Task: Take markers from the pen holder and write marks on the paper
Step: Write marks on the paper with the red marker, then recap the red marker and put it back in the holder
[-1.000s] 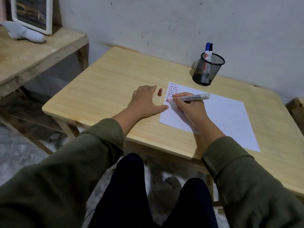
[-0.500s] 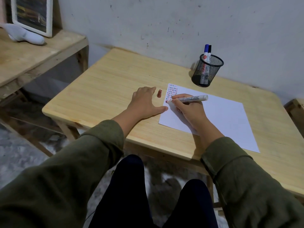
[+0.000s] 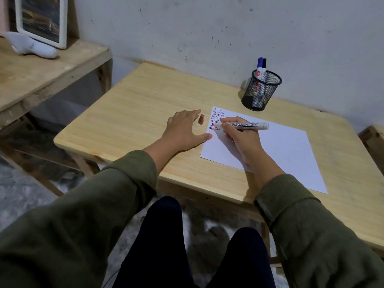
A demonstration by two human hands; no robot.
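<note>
A white sheet of paper [image 3: 278, 150] lies on the wooden table [image 3: 149, 104], with rows of short red, blue and black marks at its top left corner. My right hand [image 3: 243, 140] grips a white board marker [image 3: 247, 125], its tip touching the paper among the marks. Beside the sheet's left edge my left hand [image 3: 185, 129] rests flat, fingers spread, holding nothing. The marker's red cap [image 3: 201, 119] stands just past its fingertips. A black mesh pen holder [image 3: 262, 90] at the back holds a blue marker [image 3: 259, 68] and a black one.
To the left stands a lower wooden bench [image 3: 41, 71] carrying a white-framed picture [image 3: 42, 19] and a white sock-like object [image 3: 31, 45]. A grey wall runs behind the table. My knees are under the table's front edge.
The marker tip has shifted slightly among the marks at the paper's corner. My left hand has stayed put.
</note>
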